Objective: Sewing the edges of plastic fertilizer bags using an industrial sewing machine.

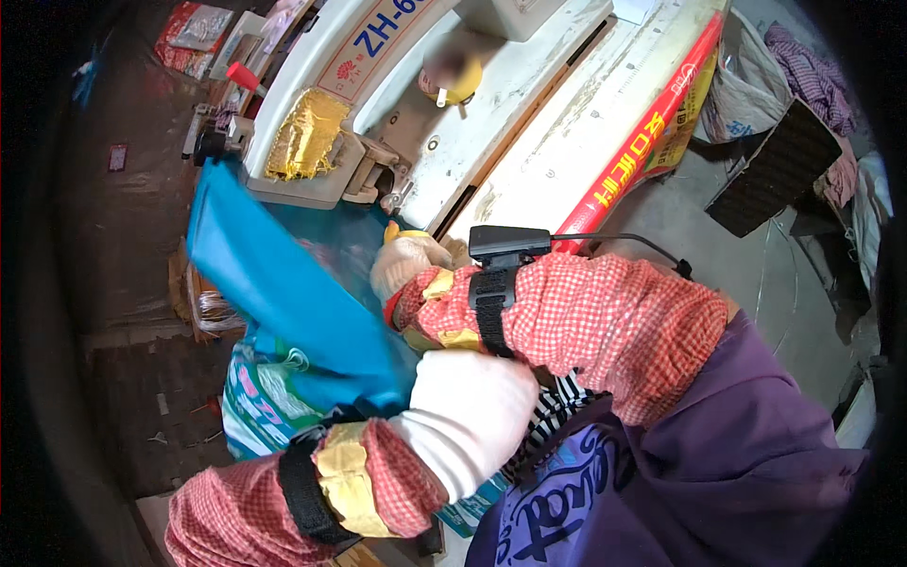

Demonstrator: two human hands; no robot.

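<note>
A cream-coloured sewing machine (312,57) stands ahead of me, its needle end above a blue plastic sack (283,274). The sack spreads from the machine down to my left and carries a green and white print at its lower part. My right hand (411,263), in a pale glove with a yellow fingertip, is closed on the sack's edge close to the presser foot (395,200). Nearer me, my left hand (472,416) wears a white glove and lies against the sack; its fingers are hidden. Both forearms wear red checked sleeves with black straps.
A wooden-edged machine bed (567,113) with a red and yellow printed strip (628,156) runs off to the right. White sacks (746,85) and a dark flat board (775,170) lie beyond it. A red-handled tool (244,76) sits left of the machine. My purple apron (699,463) is close below.
</note>
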